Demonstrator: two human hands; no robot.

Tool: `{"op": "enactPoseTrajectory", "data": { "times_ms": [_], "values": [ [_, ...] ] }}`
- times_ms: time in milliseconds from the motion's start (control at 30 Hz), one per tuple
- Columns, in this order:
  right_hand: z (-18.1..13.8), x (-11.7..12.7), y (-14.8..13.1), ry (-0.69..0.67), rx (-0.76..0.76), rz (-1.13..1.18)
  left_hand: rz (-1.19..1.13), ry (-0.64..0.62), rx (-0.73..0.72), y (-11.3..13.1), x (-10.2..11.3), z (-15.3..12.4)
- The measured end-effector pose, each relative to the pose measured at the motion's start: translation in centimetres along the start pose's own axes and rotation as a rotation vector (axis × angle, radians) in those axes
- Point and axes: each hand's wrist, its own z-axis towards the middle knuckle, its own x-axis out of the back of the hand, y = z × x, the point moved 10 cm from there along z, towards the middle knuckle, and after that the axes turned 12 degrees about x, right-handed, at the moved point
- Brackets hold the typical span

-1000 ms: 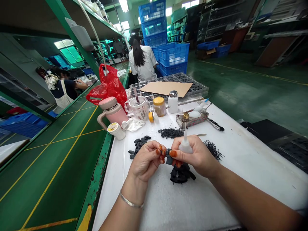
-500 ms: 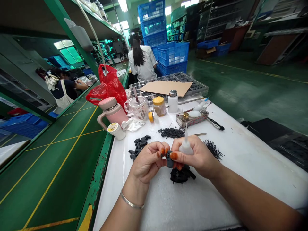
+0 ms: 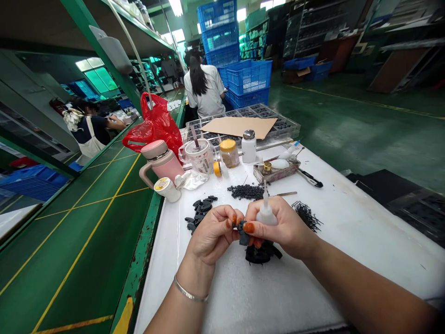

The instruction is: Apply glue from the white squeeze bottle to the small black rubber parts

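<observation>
The small dark-grey moulded part (image 3: 244, 237) is held up between the person's two hands, above the near middle of the glossy white tabletop (image 3: 347, 269). We see the right hand (image 3: 292, 227) reaching in from the lower right, its forearm slanting and its thumb laid along the front of the part, pinching it against the curled fingers. In the same grip, a white squeeze bottle with a thin nozzle (image 3: 266, 215) rests in the crook between thumb and forefinger, nozzle upward. The left hand (image 3: 212, 236) rises more steeply from below, wrist ringed by a silver bangle (image 3: 190, 295), palm turned inward; its thumb and fingertips pinch a tiny dark bit (image 3: 234, 226) at the part's upper left edge, too small for us to make out. Just under the right hand we find a heap of black curved pieces (image 3: 263, 255); beyond the left hand lies a scatter of dark-grey moulded pieces (image 3: 200, 211), and beside the right, a pile of thin black sticks (image 3: 306, 215).
</observation>
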Motion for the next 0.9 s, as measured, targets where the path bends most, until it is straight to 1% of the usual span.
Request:
{"op": "enactPoseTrajectory", "data": {
  "times_ms": [233,567,900],
  "values": [
    [-0.13,0.28,0.49,0.010,-0.027,-0.043,-0.018,0.028,0.000,-0.06,0.38,0.00],
    [-0.13,0.16,0.34,0.004,-0.009,-0.042,0.010,0.011,-0.012,0.25,-0.26,0.00],
    [-0.29,0.27,0.69,0.012,-0.058,-0.058,0.041,0.026,0.019,-0.04,-0.13,0.03]
  ]
}}
